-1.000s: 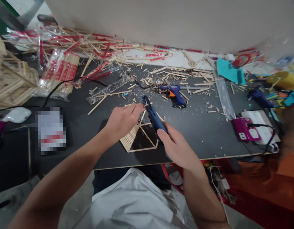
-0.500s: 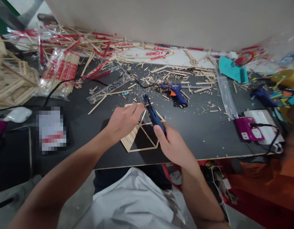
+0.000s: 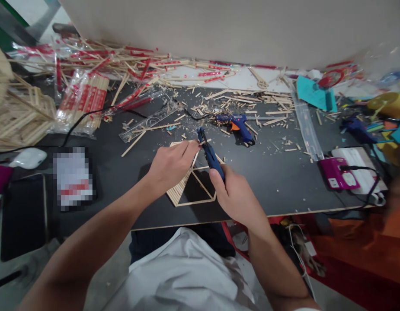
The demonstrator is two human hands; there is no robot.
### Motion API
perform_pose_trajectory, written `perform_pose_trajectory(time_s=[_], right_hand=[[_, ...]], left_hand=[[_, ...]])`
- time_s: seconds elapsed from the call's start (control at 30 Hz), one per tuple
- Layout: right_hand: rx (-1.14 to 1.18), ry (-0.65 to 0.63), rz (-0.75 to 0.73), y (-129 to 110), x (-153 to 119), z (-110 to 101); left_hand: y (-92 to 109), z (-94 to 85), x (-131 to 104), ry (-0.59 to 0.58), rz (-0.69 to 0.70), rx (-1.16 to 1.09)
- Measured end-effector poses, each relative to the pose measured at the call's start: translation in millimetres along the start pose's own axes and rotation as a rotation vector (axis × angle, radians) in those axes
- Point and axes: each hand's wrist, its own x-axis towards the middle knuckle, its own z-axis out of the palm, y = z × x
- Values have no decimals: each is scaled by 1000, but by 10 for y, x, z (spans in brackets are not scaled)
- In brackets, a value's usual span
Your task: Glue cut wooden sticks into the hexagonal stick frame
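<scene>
My right hand (image 3: pixel 235 190) is closed round a dark blue pair of hand cutters (image 3: pixel 213 160), whose head points away from me. Close against that head, my left hand (image 3: pixel 174 162) pinches a thin wooden stick (image 3: pixel 209 140); its short end shows past the cutters, while the rest is hidden by the fingers. Beneath both hands lies a many-sided frame of wooden sticks (image 3: pixel 196 201), with spokes meeting near its middle. One section, at its left, is filled with sticks laid side by side. My left hand covers part of it.
A blue glue gun (image 3: pixel 240 125) lies among stick offcuts beyond my hands. Wrapped chopsticks (image 3: pixel 86 97), a clear ruler (image 3: pixel 148 121) and a phone (image 3: pixel 23 216) are at the left. A purple power adapter (image 3: pixel 337 174) sits at the right, near another person's blurred arm (image 3: pixel 397 185).
The whole view has shifted slightly. Both hands keep nearly the same place over the frame, and the cutters stay at the left fingertips.
</scene>
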Motion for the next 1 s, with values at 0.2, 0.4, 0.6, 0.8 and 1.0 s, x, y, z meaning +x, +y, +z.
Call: perform_pose_trajectory(time_s=[0.2, 0.4, 0.6, 0.8, 1.0], right_hand=[[-45, -39, 10, -58, 20, -61], [-58, -93, 24, -44, 133, -82], [-161, -109, 17, -20, 171, -110], [-231, -37, 35, 24, 158, -80], [-257, -75, 69, 167, 67, -108]], left_hand=[[-4, -22, 11, -73, -66, -75], [-34, 35, -15, -118, -88, -29], [-45, 111, -51, -172, -99, -79], [-75, 165, -67, -180, -132, -135], [-174, 201, -67, -80, -175, -126]])
